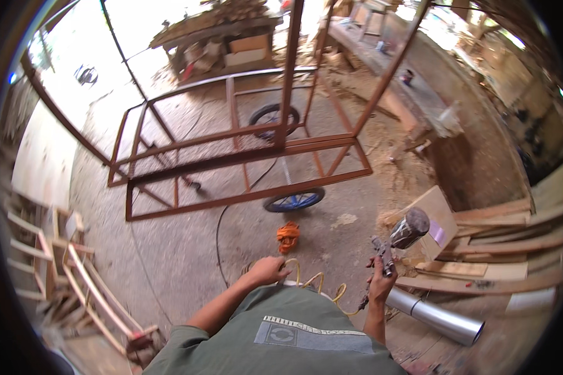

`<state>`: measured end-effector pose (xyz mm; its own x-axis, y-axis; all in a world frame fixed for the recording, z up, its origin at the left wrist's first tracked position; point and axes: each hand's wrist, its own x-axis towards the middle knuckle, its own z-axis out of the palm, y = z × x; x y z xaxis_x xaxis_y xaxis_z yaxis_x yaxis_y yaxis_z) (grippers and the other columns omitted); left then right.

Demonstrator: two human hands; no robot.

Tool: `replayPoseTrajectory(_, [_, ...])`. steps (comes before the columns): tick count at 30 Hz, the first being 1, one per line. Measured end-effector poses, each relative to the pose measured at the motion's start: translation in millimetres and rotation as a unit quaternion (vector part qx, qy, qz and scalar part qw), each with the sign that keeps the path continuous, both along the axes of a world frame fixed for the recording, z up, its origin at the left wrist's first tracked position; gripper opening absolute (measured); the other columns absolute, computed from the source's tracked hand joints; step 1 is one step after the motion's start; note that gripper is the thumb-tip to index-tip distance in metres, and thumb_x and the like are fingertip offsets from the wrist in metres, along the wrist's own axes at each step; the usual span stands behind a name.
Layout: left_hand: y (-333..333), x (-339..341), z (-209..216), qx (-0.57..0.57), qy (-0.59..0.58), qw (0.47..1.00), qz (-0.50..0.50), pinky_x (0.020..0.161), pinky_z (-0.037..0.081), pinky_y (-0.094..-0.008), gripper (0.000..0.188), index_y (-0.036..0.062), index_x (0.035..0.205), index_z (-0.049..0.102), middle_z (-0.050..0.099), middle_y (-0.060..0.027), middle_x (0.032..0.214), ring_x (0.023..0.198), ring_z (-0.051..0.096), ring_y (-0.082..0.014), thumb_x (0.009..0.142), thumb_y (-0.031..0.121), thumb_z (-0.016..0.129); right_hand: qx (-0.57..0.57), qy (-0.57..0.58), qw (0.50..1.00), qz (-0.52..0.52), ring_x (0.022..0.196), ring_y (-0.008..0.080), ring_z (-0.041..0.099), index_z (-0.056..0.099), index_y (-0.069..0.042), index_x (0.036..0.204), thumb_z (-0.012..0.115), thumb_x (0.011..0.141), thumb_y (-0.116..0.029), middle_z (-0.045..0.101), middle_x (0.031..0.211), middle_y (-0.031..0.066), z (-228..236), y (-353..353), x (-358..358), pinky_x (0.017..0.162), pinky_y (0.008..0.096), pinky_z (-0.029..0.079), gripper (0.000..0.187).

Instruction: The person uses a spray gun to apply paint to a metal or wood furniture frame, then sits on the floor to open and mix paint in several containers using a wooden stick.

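— What sort of place is it?

— A workshop with a dusty concrete floor (187, 250), sawdust scattered about. A rust-brown metal frame (244, 156) stands ahead on blue-rimmed wheels (294, 200). Wooden planks (507, 240) are stacked to the right, slatted wooden frames (75, 275) lie to the left, and an orange rag (288, 236) sits on the floor.

— And the hands?

— The right hand (380, 284) is clenched round the grip of a spray gun (397, 240), held upright with its dark cup on top, above a silver metal pipe (438, 317). The left hand (268, 270) grasps a coiled yellow hose (313, 284), which lies between both hands, close to the body.
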<state>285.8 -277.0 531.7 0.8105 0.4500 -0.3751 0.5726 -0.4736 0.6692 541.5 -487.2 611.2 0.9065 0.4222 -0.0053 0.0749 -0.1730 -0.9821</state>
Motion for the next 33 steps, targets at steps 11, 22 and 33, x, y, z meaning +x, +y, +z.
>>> replayPoseTrajectory(11, [-8.1,-82.1,1.1,-0.086,-0.033,0.971,0.219,0.074,0.05,-0.0492,0.039,-0.001,0.099,0.064,0.068,-0.0247,0.089,0.085,0.066,-0.0441,0.095,0.038,0.066,-0.07,-0.002,0.981,0.183,0.071,0.0103,0.059,0.068,0.003,0.111,0.065,0.1,-0.009,0.067,0.083,0.0035,27.0,134.9,-8.0,0.065,0.0271,0.049,0.017])
replayPoseTrajectory(22, [122.8,-186.9,15.5,-0.174,-0.037,0.956,0.233,0.068,0.051,-0.0444,0.034,0.001,0.102,0.065,0.068,-0.02,0.084,0.075,0.066,-0.036,0.095,0.034,0.07,-0.099,-0.142,0.97,0.171,0.063,0.0065,0.055,0.07,-0.001,0.119,0.07,0.098,-0.016,0.065,0.075,-0.0001,68.6,353.1,-66.1,0.058,0.0261,0.044,0.026])
replayPoseTrajectory(33, [203.4,-236.8,10.5,-0.215,-0.026,0.958,0.187,0.069,0.051,-0.0455,0.033,0.0005,0.102,0.065,0.068,-0.0214,0.084,0.076,0.067,-0.0396,0.095,0.033,0.068,-0.145,0.0,0.959,0.244,0.064,0.0068,0.058,0.072,-0.001,0.105,0.073,0.097,-0.024,0.068,0.078,0.0005,103.4,435.2,-168.7,0.058,0.0246,0.046,0.024])
